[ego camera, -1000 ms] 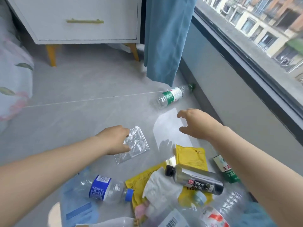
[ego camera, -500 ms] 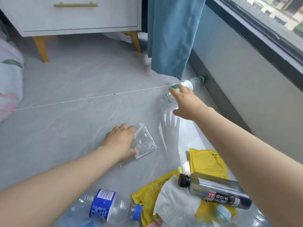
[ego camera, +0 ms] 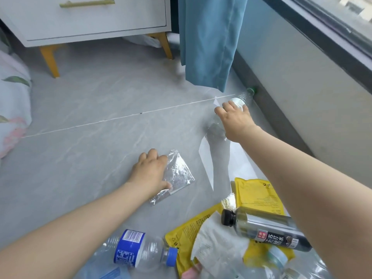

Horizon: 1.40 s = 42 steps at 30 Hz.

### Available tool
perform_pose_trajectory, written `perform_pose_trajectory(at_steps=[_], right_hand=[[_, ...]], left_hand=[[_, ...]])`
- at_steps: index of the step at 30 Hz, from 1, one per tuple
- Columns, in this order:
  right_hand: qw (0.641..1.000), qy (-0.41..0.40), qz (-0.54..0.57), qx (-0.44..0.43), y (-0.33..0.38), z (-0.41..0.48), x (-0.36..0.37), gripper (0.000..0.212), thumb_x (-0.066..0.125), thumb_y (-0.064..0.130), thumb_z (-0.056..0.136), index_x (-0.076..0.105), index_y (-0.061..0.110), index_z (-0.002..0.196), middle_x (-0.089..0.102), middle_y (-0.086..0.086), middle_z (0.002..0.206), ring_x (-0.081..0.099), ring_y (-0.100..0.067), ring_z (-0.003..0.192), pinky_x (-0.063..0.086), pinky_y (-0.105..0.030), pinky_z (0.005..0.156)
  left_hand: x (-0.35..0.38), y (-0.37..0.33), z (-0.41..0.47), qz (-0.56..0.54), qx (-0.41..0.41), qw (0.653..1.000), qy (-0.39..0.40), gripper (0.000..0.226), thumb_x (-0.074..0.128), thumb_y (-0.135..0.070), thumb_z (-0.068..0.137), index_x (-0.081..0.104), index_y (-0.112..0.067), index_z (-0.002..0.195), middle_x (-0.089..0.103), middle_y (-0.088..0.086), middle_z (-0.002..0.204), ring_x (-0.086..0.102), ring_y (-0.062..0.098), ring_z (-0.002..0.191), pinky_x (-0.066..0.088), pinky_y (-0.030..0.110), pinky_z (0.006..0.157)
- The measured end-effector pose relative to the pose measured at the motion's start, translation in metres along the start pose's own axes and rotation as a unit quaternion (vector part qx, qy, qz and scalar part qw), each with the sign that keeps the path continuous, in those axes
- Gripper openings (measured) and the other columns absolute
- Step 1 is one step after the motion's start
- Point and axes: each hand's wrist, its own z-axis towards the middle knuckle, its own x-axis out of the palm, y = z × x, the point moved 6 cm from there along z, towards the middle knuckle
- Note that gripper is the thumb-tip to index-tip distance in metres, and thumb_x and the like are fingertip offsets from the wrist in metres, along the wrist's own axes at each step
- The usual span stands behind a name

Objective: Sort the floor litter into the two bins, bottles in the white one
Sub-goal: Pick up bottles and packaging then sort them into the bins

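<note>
Floor litter at an early stage of sorting, as I judge it: neither bin is in view, and every piece I can see lies on the grey floor (ego camera: 90, 121). Along the near edge lie a blue-labelled water bottle (ego camera: 138, 250), a black-capped dark bottle (ego camera: 265, 230), yellow pouches (ego camera: 255, 196) and a white tissue (ego camera: 213, 238), none of them sorted yet. At the floor's right edge, against the skirting below the blue curtain (ego camera: 209, 41), lies a green-capped clear bottle (ego camera: 246, 96). My right hand (ego camera: 235, 122) is closed over its body, fingers curled round the label. I cannot tell whether it is lifted. My left hand (ego camera: 150, 174) lies mid-floor on a clear plastic wrapper (ego camera: 179, 174), fingers bent onto its edge, thumb on its face in a pinch. The bottle belongs in the white bin; the wrapper, I judge, in the other.
</note>
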Motion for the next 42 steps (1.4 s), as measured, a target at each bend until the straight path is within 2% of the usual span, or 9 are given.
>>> perform_pose_trajectory(at_steps=[4, 6, 10, 13, 22, 27, 31, 37, 42], right_hand=[[0.995, 0.036, -0.083, -0.036, 0.001, -0.016, -0.004, 0.081, 0.075, 0.050, 0.074, 0.037, 0.017, 0.137, 0.048, -0.006, 0.130, 0.041, -0.029, 0.128, 0.019, -0.057, 0.112], [0.997, 0.042, -0.054, -0.044, 0.004, -0.028, -0.002, 0.077, 0.069, 0.061, 0.074, 0.044, 0.017, 0.132, 0.052, -0.006, 0.124, 0.047, -0.029, 0.121, 0.027, -0.051, 0.108], [0.996, 0.041, 0.077, -0.037, 0.013, -0.061, 0.014, 0.069, 0.065, 0.063, 0.076, 0.046, 0.013, 0.120, 0.056, -0.006, 0.108, 0.056, -0.030, 0.101, 0.037, -0.035, 0.080], [0.997, 0.018, 0.051, -0.058, 0.016, -0.082, 0.011, 0.071, 0.065, 0.064, 0.075, 0.044, 0.015, 0.123, 0.055, -0.005, 0.105, 0.057, -0.029, 0.099, 0.038, -0.032, 0.070], [0.980, -0.125, 0.152, -0.030, 0.005, -0.141, -0.069, 0.072, 0.067, 0.065, 0.072, 0.047, 0.022, 0.125, 0.055, -0.004, 0.107, 0.056, -0.027, 0.100, 0.051, -0.038, 0.078], [0.982, -0.106, 0.157, -0.016, 0.008, -0.180, -0.088, 0.069, 0.062, 0.071, 0.071, 0.049, 0.023, 0.119, 0.057, -0.001, 0.100, 0.058, -0.026, 0.094, 0.050, -0.037, 0.078], [0.982, -0.068, 0.177, 0.013, 0.010, -0.207, -0.088, 0.069, 0.058, 0.075, 0.072, 0.050, 0.021, 0.114, 0.057, 0.000, 0.095, 0.056, -0.023, 0.093, 0.046, -0.034, 0.076], [0.973, -0.030, 0.219, 0.071, -0.004, -0.226, -0.073, 0.073, 0.055, 0.075, 0.075, 0.048, 0.015, 0.115, 0.060, -0.005, 0.101, 0.054, -0.025, 0.092, 0.042, -0.034, 0.071], [0.967, -0.020, 0.236, 0.091, -0.015, -0.232, -0.062, 0.077, 0.055, 0.077, 0.074, 0.047, 0.014, 0.119, 0.059, -0.004, 0.102, 0.054, -0.025, 0.093, 0.045, -0.035, 0.074]], left_hand=[[0.005, -0.002, -0.009, 0.001, 0.006, 1.000, 0.013, 0.073, 0.075, -0.047, 0.074, 0.042, -0.019, 0.132, 0.021, 0.008, 0.145, 0.027, 0.031, 0.130, 0.036, 0.039, 0.107], [0.007, -0.005, -0.016, 0.019, 0.010, 1.000, 0.023, 0.072, 0.075, -0.048, 0.073, 0.042, -0.020, 0.130, 0.029, 0.006, 0.139, 0.032, 0.029, 0.126, 0.039, 0.037, 0.102], [0.007, -0.010, -0.027, 0.062, 0.003, 0.998, 0.019, 0.077, 0.077, -0.051, 0.068, 0.038, -0.019, 0.126, 0.038, 0.004, 0.125, 0.041, 0.028, 0.118, 0.040, 0.038, 0.095], [0.013, -0.009, -0.036, 0.048, -0.024, 0.998, 0.030, 0.084, 0.081, -0.050, 0.063, 0.036, -0.015, 0.124, 0.043, 0.006, 0.125, 0.045, 0.028, 0.118, 0.041, 0.037, 0.095], [-0.011, -0.004, -0.053, -0.042, -0.012, 0.999, -0.021, 0.022, 0.072, -0.033, 0.075, 0.055, -0.021, 0.081, 0.051, 0.007, 0.103, 0.054, 0.029, 0.102, 0.043, 0.029, 0.082], [-0.027, -0.019, -0.064, -0.188, 0.018, 0.981, -0.049, 0.040, 0.075, -0.026, 0.076, 0.039, -0.020, 0.059, 0.048, -0.002, 0.067, 0.050, 0.022, 0.069, 0.034, 0.030, 0.058], [-0.031, -0.037, -0.080, -0.231, 0.026, 0.972, -0.036, 0.049, 0.078, -0.030, 0.074, 0.034, -0.017, 0.057, 0.036, -0.002, 0.059, 0.037, 0.016, 0.056, 0.025, 0.030, 0.052], [0.009, -0.062, -0.105, -0.238, 0.025, 0.966, 0.093, 0.022, 0.078, -0.024, 0.072, 0.060, -0.011, 0.070, 0.069, 0.008, 0.070, 0.064, 0.020, 0.065, 0.052, 0.032, 0.062], [0.019, -0.084, -0.098, -0.249, 0.026, 0.962, 0.106, 0.025, 0.076, -0.028, 0.074, 0.056, -0.012, 0.075, 0.057, 0.000, 0.068, 0.053, 0.017, 0.064, 0.041, 0.027, 0.060]])
